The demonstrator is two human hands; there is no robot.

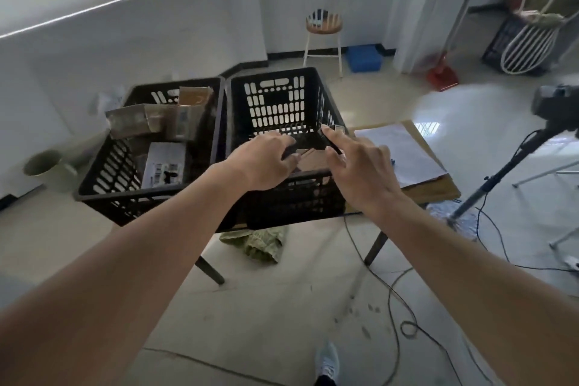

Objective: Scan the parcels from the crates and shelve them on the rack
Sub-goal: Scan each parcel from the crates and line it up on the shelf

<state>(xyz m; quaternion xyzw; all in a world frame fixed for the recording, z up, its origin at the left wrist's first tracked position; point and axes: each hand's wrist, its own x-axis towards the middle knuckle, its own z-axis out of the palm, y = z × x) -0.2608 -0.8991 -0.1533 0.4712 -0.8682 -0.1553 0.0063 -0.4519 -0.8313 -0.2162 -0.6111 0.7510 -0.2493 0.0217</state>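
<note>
Between both hands (263, 163) (360, 172), a parcel (313, 160) lies, seemingly ungripped.

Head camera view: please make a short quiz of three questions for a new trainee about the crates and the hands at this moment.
1. True or false: the left crate holds several parcels.
2. Over which crate do both hands reach? A) left crate B) right crate C) neither
3. Fill in: between the left hand and the right hand lies a brown ____ parcel.

Key
1. True: cardboard boxes and a white labelled parcel lie in it.
2. B
3. cardboard. Whether the hands already touch it cannot be told.
</note>
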